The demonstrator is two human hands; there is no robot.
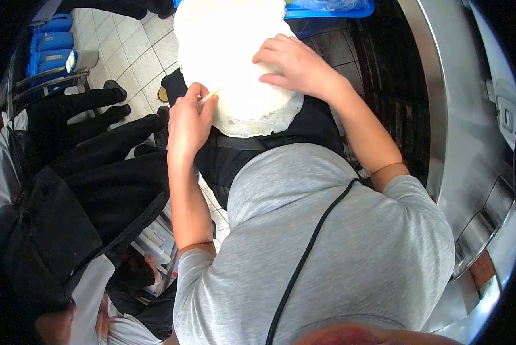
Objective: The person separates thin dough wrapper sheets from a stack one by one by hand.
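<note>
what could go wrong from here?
1. Tear: the left hand pinches the edge of the dough-like sheet, so a hard pull might rip it.
2. Contamination: its near rim overlaps the black clothing in this view; contact is unclear, but it could brush it.

Shows smooth white sheet (232,63), top; matt cloth shirt (327,241), bottom; glossy blue plastic tray (354,12), top; shiny metal panel (465,115), right.

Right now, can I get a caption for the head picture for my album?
Left hand pinching a bit of the pale sheet, right hand over it.
</note>
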